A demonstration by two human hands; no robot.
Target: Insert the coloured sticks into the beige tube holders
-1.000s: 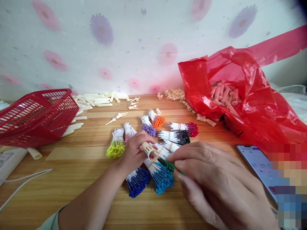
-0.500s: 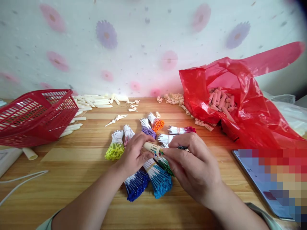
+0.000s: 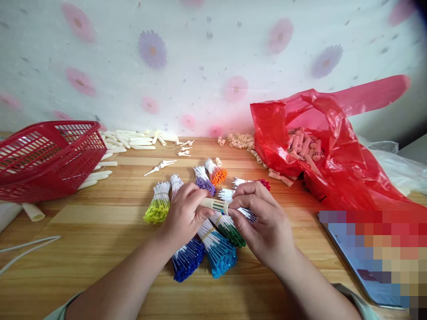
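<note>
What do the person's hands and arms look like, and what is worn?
The left hand and right hand are bare; no gloves, rings or watch visible. The left sleeve is pale green; the right sleeve shows pale and darker green.

Head cam, looks fwd/down over tabletop (image 3: 106,231); L hand (image 3: 184,209) + R hand (image 3: 263,222) nr, wall (image 3: 116,58) beyond.

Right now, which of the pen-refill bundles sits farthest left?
The yellow-ended pen-refill bundle, to the left of the left hand. No other bundle lies that far left, and none of the others shows yellow ends.
</note>
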